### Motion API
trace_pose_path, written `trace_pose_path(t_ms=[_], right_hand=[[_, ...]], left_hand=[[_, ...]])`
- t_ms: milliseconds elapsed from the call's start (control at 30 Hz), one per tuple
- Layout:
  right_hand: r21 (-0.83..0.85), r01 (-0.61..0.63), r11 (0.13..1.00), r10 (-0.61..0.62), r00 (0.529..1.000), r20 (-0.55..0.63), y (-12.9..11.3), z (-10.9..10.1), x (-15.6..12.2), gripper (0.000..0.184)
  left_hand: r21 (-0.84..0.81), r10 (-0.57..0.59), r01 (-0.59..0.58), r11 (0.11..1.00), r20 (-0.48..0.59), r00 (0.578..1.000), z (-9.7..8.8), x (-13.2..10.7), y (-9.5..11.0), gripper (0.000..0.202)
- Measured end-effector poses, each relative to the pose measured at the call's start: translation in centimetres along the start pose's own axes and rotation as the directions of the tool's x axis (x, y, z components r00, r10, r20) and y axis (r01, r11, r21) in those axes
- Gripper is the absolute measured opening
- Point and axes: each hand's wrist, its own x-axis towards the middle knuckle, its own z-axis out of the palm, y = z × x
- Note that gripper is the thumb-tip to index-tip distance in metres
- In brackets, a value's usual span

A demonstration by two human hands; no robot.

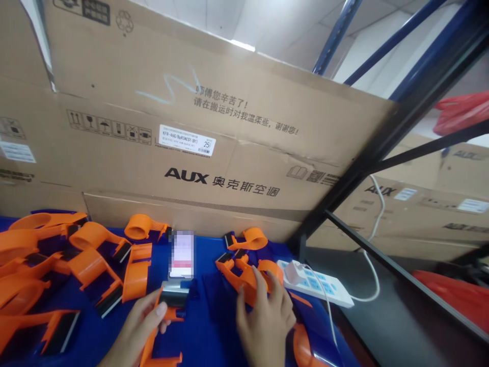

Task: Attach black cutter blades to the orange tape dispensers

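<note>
My left hand (pixel 147 321) is closed around an orange tape dispenser (pixel 176 312), with its black end and silver toothed blade pointing up. The lower frame of that dispenser runs down past the bottom edge. My right hand (pixel 263 316) is over a small group of orange tape dispensers (pixel 244 278), fingers curved and apart; whether the fingertips touch them I cannot tell. Another orange dispenser (pixel 255 238) lies just behind this group. A pile of orange tape dispensers (pixel 89 265) with black ends spreads across the left side of the blue surface (pixel 214 316).
A phone (pixel 182 255) with a lit, blurred screen stands behind my left hand. On the right lies a white power strip (pixel 317 285) with a plug and cable. A large cardboard box wall (pixel 229 137) closes off the back, beside a dark metal rack post (pixel 344 168).
</note>
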Motion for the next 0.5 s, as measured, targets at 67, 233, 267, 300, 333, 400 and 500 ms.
trace_pose_path(t_ms=[67,233,267,300,333,400,500], right_hand=[[-0.047,0.046,0.998,-0.039,0.990,0.133,1.6,-0.2,0.5,0.038],[0.088,0.147,0.985,-0.164,0.957,0.240,4.2,0.3,0.3,0.037],[0.112,0.163,0.980,-0.186,0.954,0.234,4.3,0.3,0.3,0.036],[0.127,0.173,0.977,-0.198,0.955,0.221,4.2,0.1,0.3,0.036],[0.134,0.172,0.976,-0.196,0.960,0.199,4.0,-0.1,0.4,0.036],[0.155,0.149,0.977,-0.170,0.976,0.138,3.4,-1.0,0.8,0.038],[0.264,0.090,0.960,-0.108,0.993,0.052,2.6,-3.0,1.7,0.042]], left_hand=[[0.012,-0.007,0.007,1.000,0.045,0.999,0.4,-0.3,0.0,0.049],[0.141,-0.017,0.003,0.990,0.102,0.995,1.9,-0.7,0.0,0.041],[0.165,-0.009,-0.010,0.986,0.112,0.994,2.1,-0.6,0.0,0.040],[0.175,0.002,-0.023,0.984,0.119,0.993,2.3,-0.6,0.0,0.039],[0.173,0.015,-0.036,0.984,0.120,0.993,2.4,-0.5,0.0,0.039],[0.155,0.028,-0.045,0.987,0.112,0.993,2.5,-0.5,0.1,0.039],[0.135,0.025,-0.033,0.990,0.057,0.998,2.6,-0.8,0.5,0.040]])
